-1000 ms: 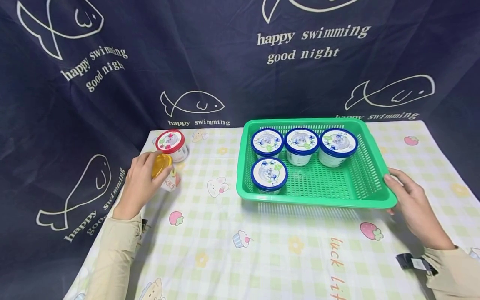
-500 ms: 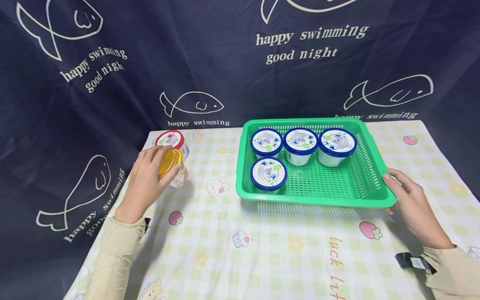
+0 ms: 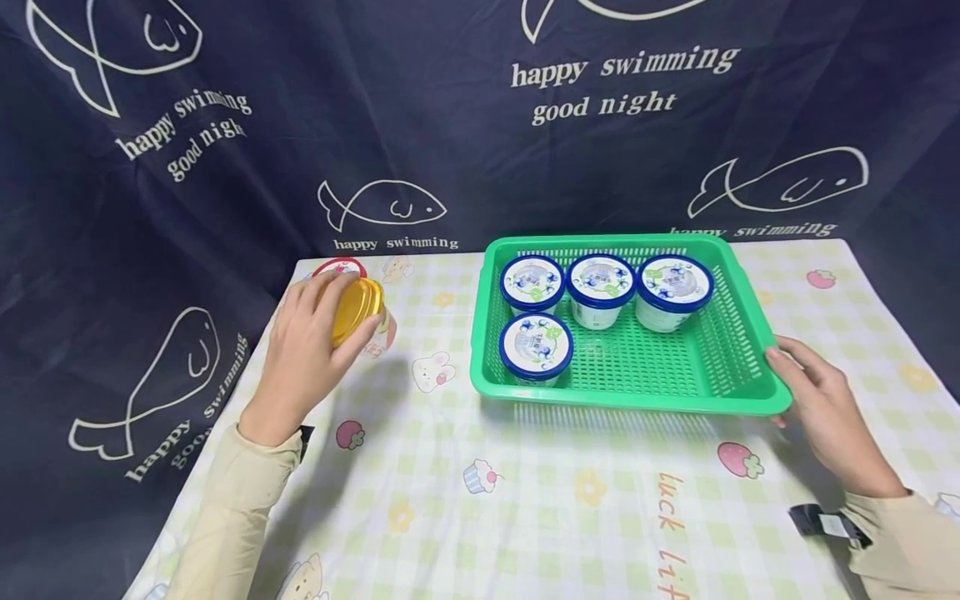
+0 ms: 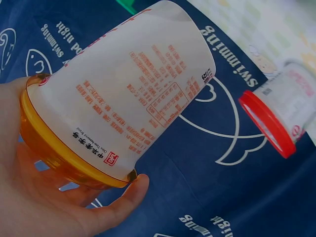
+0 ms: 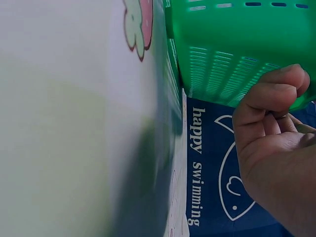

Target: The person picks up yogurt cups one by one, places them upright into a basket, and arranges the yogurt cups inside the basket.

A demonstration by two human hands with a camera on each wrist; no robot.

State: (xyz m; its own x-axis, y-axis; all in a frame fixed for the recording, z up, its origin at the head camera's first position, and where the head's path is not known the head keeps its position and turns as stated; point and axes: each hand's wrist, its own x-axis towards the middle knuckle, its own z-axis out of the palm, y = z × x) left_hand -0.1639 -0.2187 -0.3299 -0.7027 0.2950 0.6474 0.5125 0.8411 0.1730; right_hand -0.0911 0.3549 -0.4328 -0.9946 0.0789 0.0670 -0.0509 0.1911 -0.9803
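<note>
My left hand [image 3: 303, 354] grips a tub with a see-through yellow lid [image 3: 358, 307] from above, fingers and thumb around the lid's edge. In the left wrist view its white body [image 4: 133, 94] carries small orange print. Partly hidden behind this hand stands a second tub with a red lid [image 3: 341, 266], seen more fully as a red-rimmed tub [image 4: 281, 106] in the left wrist view. At the other side, my right hand [image 3: 832, 417] holds the right end of a green basket [image 3: 630, 402]. Curled fingers [image 5: 276, 94] meet its rim in the right wrist view.
Several blue-lidded tubs [image 3: 536, 346] stand inside the basket, three along its back and one at front left. The basket's right part shows bare mesh [image 3: 667, 367]. A checked tablecloth [image 3: 540, 533] covers the table, and a dark blue curtain [image 3: 480, 150] hangs behind it.
My left hand has lifted the yellow-lidded tub and carried it rightward and back, now covering most of the red-lidded tub. The right hand and basket stay where they were.
</note>
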